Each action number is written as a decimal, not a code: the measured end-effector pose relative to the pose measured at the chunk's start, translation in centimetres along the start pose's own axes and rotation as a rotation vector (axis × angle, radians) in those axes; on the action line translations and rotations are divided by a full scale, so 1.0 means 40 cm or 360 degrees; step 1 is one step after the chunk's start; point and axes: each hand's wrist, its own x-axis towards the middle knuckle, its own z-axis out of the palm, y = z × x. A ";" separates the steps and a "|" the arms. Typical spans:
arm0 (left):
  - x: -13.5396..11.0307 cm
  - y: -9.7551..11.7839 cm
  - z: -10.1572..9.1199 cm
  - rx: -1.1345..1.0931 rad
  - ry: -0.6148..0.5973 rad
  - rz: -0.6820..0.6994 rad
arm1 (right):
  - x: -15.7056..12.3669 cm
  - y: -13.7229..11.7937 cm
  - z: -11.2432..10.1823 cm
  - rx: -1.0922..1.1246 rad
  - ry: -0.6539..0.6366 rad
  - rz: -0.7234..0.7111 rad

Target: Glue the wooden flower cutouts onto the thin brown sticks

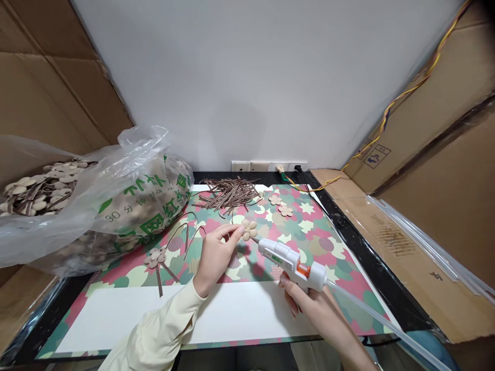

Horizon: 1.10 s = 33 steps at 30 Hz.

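Between the thumb and fingers of my left hand (217, 253) is a small beige flower (249, 230) with rounded petals, held above the table. My right hand (303, 299) grips a white hot glue gun (284, 257) by its handle. The gun's nozzle points left and sits at the flower's lower edge; whether it touches, I cannot tell. A clear glue stick (367, 309) runs out of the gun's back. To the left lies a beige flower with brown ribbon tails (155, 257). Two loose flowers (285, 210) rest farther back on the patterned sheet.
A heap of brown ribbon strips (230, 194) lies near the wall. At left stands a large clear plastic bag (143, 206) full of flowers with ribbons. Sockets (260, 166) with plugged cords line the wall. Cardboard (386, 242) and clear sticks (413, 242) are at right.
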 end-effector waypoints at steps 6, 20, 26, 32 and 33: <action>0.005 -0.004 0.000 -0.0095 0.0007 -0.0062 | 0.000 0.006 0.003 -0.0003 0.0013 0.0016; 0.002 0.008 -0.003 0.0046 0.0020 -0.0073 | 0.002 -0.004 -0.010 -0.0008 0.0038 -0.0039; 0.002 0.010 -0.004 0.0038 0.0008 -0.0088 | 0.007 0.005 0.000 -0.0046 0.0069 -0.0047; 0.002 0.008 -0.004 0.0028 0.0019 -0.0084 | 0.004 0.003 -0.001 -0.0072 0.0060 -0.0013; 0.002 0.008 -0.004 0.0030 0.0025 -0.0080 | 0.004 0.002 -0.001 -0.0078 0.0052 -0.0009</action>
